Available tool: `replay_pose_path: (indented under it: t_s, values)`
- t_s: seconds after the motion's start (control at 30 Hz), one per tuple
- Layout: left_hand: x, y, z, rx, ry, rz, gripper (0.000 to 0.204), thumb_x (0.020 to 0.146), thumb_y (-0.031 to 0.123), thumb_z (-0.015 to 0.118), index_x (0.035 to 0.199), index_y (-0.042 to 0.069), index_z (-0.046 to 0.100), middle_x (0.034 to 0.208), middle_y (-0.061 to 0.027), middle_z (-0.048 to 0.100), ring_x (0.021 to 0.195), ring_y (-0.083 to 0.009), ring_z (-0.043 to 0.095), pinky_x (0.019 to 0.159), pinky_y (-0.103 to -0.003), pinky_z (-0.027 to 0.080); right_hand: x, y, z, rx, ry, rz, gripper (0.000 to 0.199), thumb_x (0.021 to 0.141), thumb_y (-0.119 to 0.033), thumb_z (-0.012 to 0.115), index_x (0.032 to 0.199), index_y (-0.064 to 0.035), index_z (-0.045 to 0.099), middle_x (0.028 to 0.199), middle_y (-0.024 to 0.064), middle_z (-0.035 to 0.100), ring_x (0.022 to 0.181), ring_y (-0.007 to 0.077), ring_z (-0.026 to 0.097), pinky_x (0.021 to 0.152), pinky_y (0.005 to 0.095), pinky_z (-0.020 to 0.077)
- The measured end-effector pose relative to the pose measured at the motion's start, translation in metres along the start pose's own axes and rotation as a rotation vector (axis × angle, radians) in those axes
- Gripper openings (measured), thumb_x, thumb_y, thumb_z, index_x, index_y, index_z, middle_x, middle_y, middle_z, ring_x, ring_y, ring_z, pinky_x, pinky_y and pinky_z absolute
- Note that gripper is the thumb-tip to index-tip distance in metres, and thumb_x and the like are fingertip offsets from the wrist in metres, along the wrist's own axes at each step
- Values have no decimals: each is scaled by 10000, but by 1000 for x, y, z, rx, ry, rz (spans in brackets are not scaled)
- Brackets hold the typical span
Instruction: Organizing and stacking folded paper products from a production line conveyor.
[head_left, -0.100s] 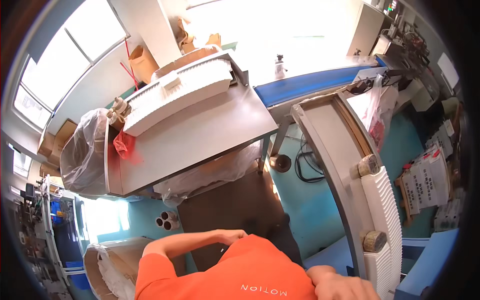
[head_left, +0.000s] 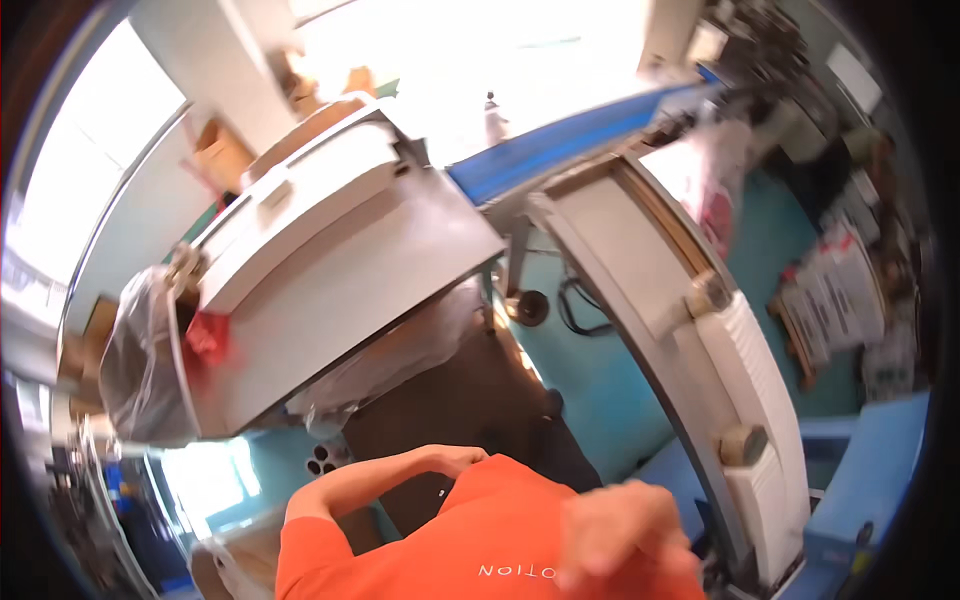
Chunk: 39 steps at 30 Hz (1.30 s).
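My left hand [head_left: 460, 458] rests at the front of my orange shirt [head_left: 480, 530], the elbow bent outward. Its fingers are hidden behind the shirt. In front of the shirt's right side is my right hand [head_left: 620, 535], smeared by motion, so its fingers and anything in them cannot be made out. Nearest on that side stands a narrow grey table [head_left: 660, 340] bearing a row of stacked white ribbed pieces [head_left: 745, 365]. Two round rolls, the nearer one a brown roll [head_left: 743, 445], sit along that stack.
Ahead to the left is a grey worktable [head_left: 370, 270] with a long white stack [head_left: 310, 215] and a red bag [head_left: 208, 338]. Beyond runs a blue conveyor belt [head_left: 560, 145]. A dark mat [head_left: 450, 400] covers the floor; a black cable [head_left: 582, 308] lies between the tables.
My right hand has moved left and up, from beside the narrow table to in front of my shirt. The whole view has turned and blurred; the left hand stays at the shirt.
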<state>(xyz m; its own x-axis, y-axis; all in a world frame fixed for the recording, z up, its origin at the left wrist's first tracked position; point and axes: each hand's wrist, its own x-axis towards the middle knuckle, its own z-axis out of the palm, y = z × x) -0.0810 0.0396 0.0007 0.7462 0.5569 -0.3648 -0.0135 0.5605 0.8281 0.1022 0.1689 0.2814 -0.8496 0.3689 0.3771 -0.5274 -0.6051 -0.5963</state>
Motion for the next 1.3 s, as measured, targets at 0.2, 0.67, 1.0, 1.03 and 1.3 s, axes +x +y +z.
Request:
replay_pose_path:
  t_s: [0.2, 0.67, 1.0, 1.03, 1.3]
  values:
    - [3, 144, -151, 1265, 244, -280, 355, 840, 194, 645, 1169, 62, 624, 1008, -163, 673, 959, -356, 640, 812, -442, 519, -45, -24, -174, -1663, 1064, 346, 316, 850, -192, 713, 1093, -11, 622, 917, 124, 651, 748, 209, 633, 675, 340, 511]
    - [278, 333, -260, 290, 341, 334, 391, 970, 193, 600, 1326, 57, 513, 1150, -45, 618, 1076, -128, 548, 943, -284, 427, -333, -228, -278, -1683, 2360, 105, 149, 773, -129, 713, 842, -1, 680, 780, 143, 698, 731, 256, 683, 695, 343, 537]
    - [289, 364, -243, 628, 76, -32, 577, 945, 399, 623, 1315, -16, 466, 1093, -73, 615, 970, -128, 562, 848, -299, 462, -339, -249, -283, -1878, 2151, 978, 183, 765, -1, 620, 941, -7, 573, 923, 149, 652, 925, 343, 646, 762, 443, 523]
    - [289, 362, -239, 610, 102, -33, 577, 945, 399, 623, 1315, -16, 466, 1093, -73, 615, 970, -128, 562, 848, -299, 462, -315, -248, -288, -1871, 2192, 1144, 264, 767, -20, 638, 1011, -13, 538, 1036, 163, 600, 1013, 348, 604, 790, 468, 512]
    - [243, 369, -265, 319, 736, 227, 627, 854, 318, 747, 1310, 20, 438, 1154, -139, 609, 1060, -216, 601, 876, -364, 510, -200, -220, -315, -1255, 1883, 404, 565, 845, -237, 753, 1255, -10, 439, 1214, 107, 529, 968, 198, 610, 865, 348, 502]
